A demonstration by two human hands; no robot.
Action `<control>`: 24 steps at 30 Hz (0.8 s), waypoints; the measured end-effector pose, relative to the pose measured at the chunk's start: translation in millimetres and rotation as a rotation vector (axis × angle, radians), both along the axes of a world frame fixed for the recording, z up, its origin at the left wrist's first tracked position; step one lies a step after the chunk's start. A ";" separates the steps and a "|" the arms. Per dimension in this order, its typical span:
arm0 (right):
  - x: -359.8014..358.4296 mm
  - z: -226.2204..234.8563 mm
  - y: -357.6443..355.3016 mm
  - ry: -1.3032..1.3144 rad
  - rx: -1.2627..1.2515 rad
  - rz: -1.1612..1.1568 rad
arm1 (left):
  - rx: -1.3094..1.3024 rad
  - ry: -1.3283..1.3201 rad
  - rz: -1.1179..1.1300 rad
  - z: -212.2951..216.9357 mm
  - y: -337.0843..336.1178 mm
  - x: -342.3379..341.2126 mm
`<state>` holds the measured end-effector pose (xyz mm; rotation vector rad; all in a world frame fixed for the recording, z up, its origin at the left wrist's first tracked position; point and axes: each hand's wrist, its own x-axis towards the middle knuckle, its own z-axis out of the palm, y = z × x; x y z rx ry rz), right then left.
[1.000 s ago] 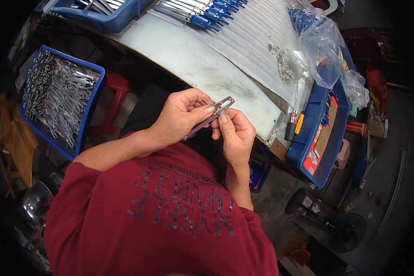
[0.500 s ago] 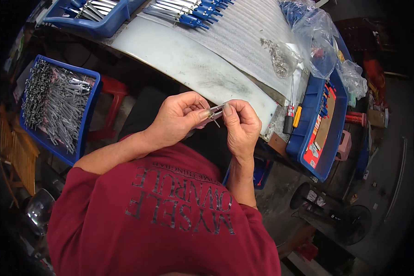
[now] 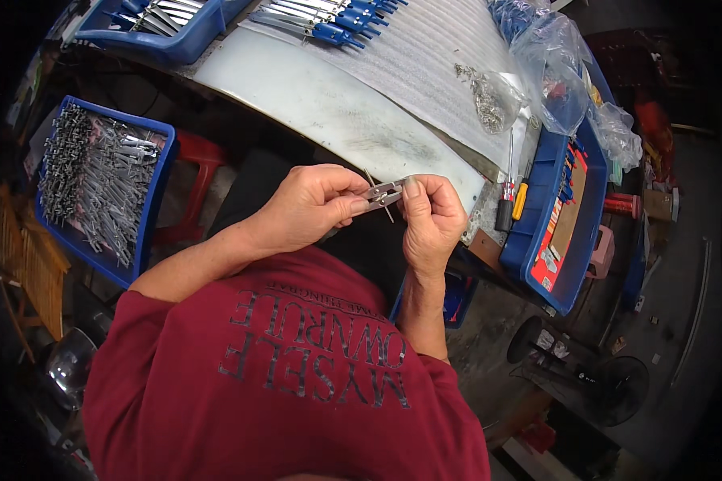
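2 hands pinch 1 small metal tool at the centre of the frame.

The left hand and right hand both grasp the small metal tool between fingertips, in front of the white worktop. A blue bin of metal parts sits at the left of the frame; a blue tray with screwdrivers beside it lies at the right.

Light's decent on my white bench top, slight glare there. My hands are sharp and evenly lit. Corners go black from the fisheye, straight edges bow. Floor to my right is dim, detail soft.
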<state>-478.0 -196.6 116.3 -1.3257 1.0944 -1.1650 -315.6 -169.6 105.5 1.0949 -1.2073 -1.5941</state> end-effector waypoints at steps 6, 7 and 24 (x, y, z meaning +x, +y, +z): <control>-3.8 -5.3 -4.8 -0.053 0.056 -0.020 | 0.065 -0.005 -0.204 -0.3 -13.9 22.9; -5.7 -6.9 -6.7 -0.099 0.076 -0.026 | 0.018 -0.019 -0.230 -3.0 -15.8 25.1; -13.8 -14.0 -16.5 -0.204 0.137 -0.055 | 0.106 -0.066 -0.389 -4.0 -23.2 28.1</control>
